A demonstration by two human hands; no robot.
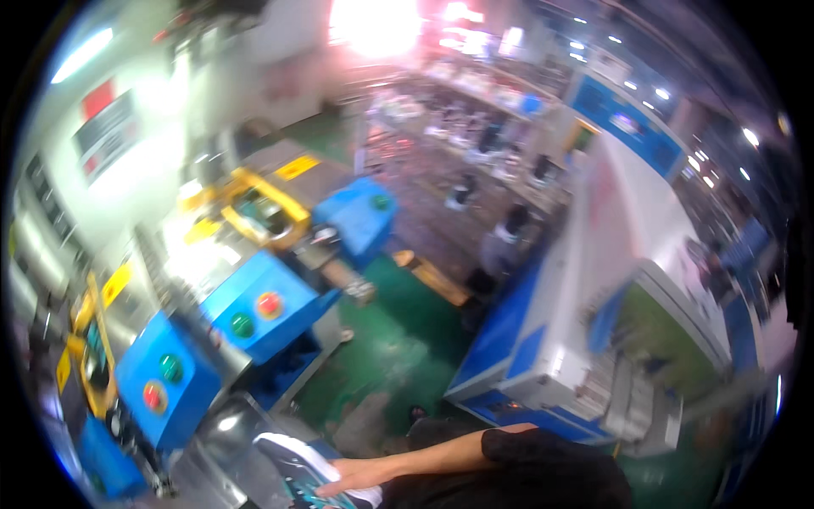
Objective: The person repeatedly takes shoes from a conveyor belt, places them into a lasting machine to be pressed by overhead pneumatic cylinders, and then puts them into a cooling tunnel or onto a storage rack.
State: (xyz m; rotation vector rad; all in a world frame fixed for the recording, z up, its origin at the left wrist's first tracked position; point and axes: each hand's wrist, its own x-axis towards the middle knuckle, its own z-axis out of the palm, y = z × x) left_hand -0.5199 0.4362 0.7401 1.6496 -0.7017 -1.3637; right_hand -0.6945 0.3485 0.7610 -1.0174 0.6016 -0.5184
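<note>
From the lower right my right forearm reaches in, black-sleeved at the upper arm, and my right hand (pixel 356 477) is closed on a shoe (pixel 297 454). The shoe has a white sole edge and a dark upper with teal parts. It is tilted over a shiny metal surface (pixel 229 454) at the bottom of the view; I cannot tell whether it touches it. The lower edge of the picture cuts off part of the shoe. My left hand does not show.
Blue control boxes (pixel 263 307) with red and green buttons stand at left, beside yellow-framed machine parts (pixel 267 212). A large white and blue machine (pixel 543 339) fills the right. Racks (pixel 475 136) of shoes stand behind. Green floor (pixel 381 339) lies between. A person in blue (pixel 746 246) is far right.
</note>
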